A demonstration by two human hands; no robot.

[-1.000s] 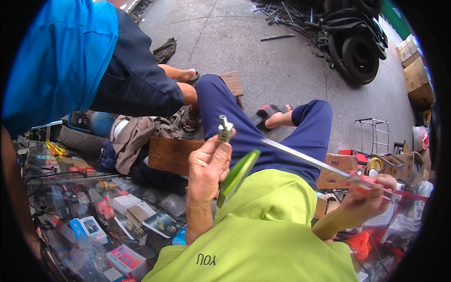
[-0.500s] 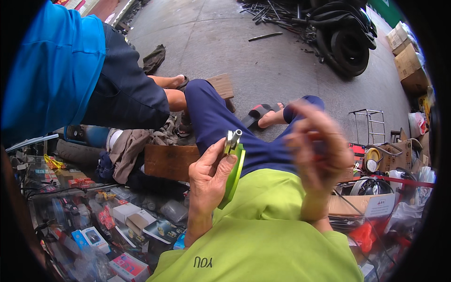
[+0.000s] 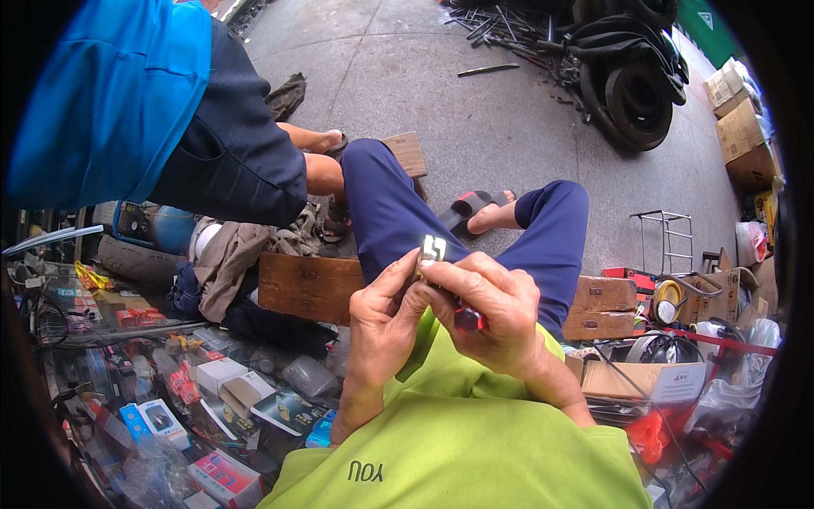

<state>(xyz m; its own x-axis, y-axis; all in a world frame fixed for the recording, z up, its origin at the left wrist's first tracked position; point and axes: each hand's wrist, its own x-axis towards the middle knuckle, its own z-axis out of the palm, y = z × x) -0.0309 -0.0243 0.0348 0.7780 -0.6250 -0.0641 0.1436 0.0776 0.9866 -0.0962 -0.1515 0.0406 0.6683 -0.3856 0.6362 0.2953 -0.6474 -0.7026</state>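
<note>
Both my hands meet in front of my lap. My left hand (image 3: 380, 327) pinches a small shiny metal fitting (image 3: 433, 248) between thumb and fingertips. The green flat piece joined to it earlier is mostly covered by my hands now. My right hand (image 3: 498, 314) is closed round a black-and-red tool handle (image 3: 469, 319), seen nearly end-on and shaped like a screwdriver's. Its shaft and tip are hidden. Thumb and forefinger of that hand touch the fitting's near side.
A person in a blue shirt (image 3: 110, 102) sits close at my left. Wooden planks (image 3: 303, 288) lie beside my legs. Boxed goods (image 3: 165, 424) crowd the lower left. An open carton (image 3: 623, 377) stands at right; tyres (image 3: 638, 106) and a metal rack (image 3: 674, 237) lie farther off.
My right hand has come left and down from its blurred, raised position to meet the left hand. The metal fitting has turned, and its protruding stud no longer shows.
</note>
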